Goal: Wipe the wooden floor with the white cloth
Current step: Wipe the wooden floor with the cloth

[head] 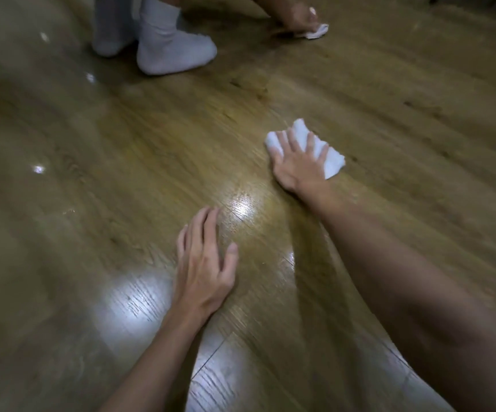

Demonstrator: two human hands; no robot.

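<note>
Three hands are showing: the left hand (203,267), the right hand (295,162), another person's hand (295,17). Two white cloths (331,160) (318,31) and two white socks (172,52) (111,28) are lying on one wooden floor (121,150).

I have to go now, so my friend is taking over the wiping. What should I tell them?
Right hand: fingers spread, pressing the white cloth flat on the wooden floor.
Left hand: holds nothing, fingers relaxed on the floor, nearer you.
Someone in white socks wipes with another cloth farther off.
Done: cannot tell which boards are wiped; some shine.
Left: keep wiping with the cloth.
</note>
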